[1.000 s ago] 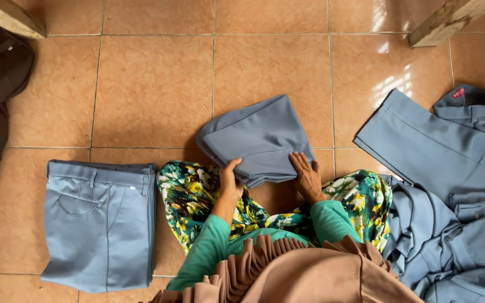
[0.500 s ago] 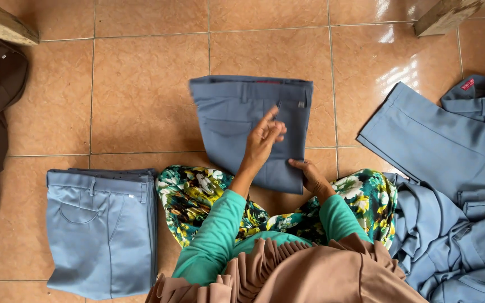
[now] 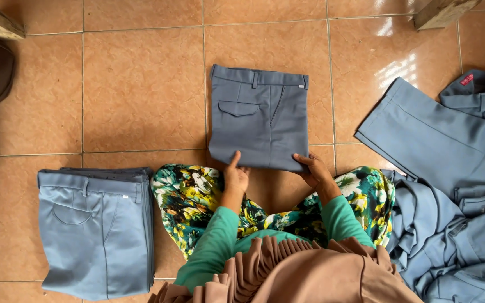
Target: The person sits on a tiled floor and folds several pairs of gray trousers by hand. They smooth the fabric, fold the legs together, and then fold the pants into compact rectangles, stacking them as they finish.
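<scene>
Since the earlier frames, the grey trousers (image 3: 259,118) have gone from a bunched bundle to a flat folded rectangle at frame centre, waistband upward, pocket flap showing. The left hand (image 3: 236,177) rests at the lower edge, fingers loosely together, gripping nothing. The right hand (image 3: 312,170) lies open on the lower right corner. The cloth is smooth woven fabric. A folded stack (image 3: 96,230) lies lower left on the glossy tiled floor (image 3: 141,90); an unfolded pile (image 3: 450,185) lies right.
</scene>
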